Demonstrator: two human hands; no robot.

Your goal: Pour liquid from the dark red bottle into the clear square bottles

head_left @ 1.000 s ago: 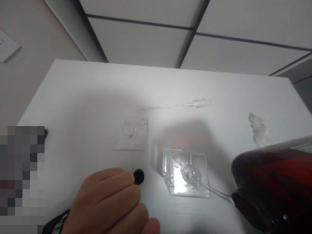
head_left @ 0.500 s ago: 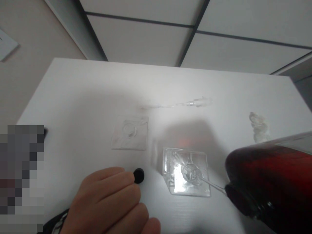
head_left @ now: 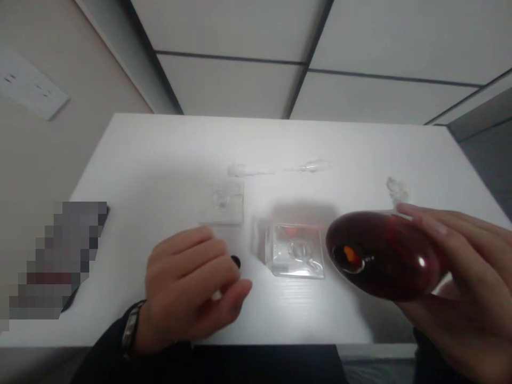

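Note:
In my right hand (head_left: 472, 272) is a dark red, glossy bottle (head_left: 384, 256), tilted and held over the right part of the table. Its neck and mouth are hard to make out. Just left of the bottle lies a clear plastic tray (head_left: 296, 250) with a round well. My left hand (head_left: 192, 282) is closed, fingers curled and thumb near the forefinger. A small round black cap (head_left: 236, 261) peeks out at its fingertips and appears held there. Beyond that hand lies a flatter clear square piece (head_left: 222, 204) with a round recess.
Thin clear plastic pieces (head_left: 316, 166) lie farther back on the white table (head_left: 160, 154). A crumpled translucent scrap (head_left: 397, 189) is behind my right hand. A pixelated flat object (head_left: 64, 261) lies at the left edge. A wall with a socket panel (head_left: 34, 82) rises at left.
The view has drawn back. The bottle has swung from mouth toward the tray to end-on, and my right hand has come into view. The thin clear line between mouth and tray is gone.

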